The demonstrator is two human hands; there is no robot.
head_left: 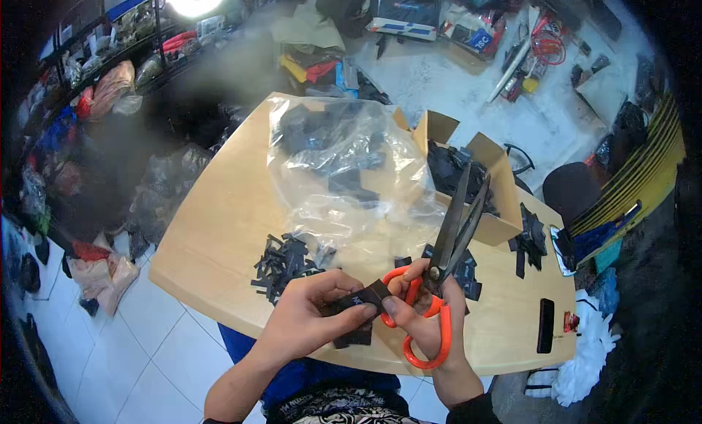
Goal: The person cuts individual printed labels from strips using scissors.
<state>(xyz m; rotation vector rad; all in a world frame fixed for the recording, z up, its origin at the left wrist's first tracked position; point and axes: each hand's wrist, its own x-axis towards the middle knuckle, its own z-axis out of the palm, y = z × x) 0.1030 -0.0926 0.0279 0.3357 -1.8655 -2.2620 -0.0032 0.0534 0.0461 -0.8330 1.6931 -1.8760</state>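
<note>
My left hand [323,309] pinches a small black fabric strip [359,299] that bears pale writing. My right hand [433,314] holds scissors [443,259] with orange handles, their dark blades pointing up and away, slightly apart. Its thumb and finger also pinch the strip's right end. Below the hands, more black pieces [354,336] lie at the table's near edge. A heap of small black cuttings [282,262] lies left of my left hand. Black labels [469,276] rest behind and beside my right hand.
A clear plastic bag [351,166] with dark pieces covers the table's [219,232] middle. Behind the blades stands an open cardboard box [502,204] of black pieces. Black strips [531,240], a black phone [545,325] and a small red packet [571,321] lie at right.
</note>
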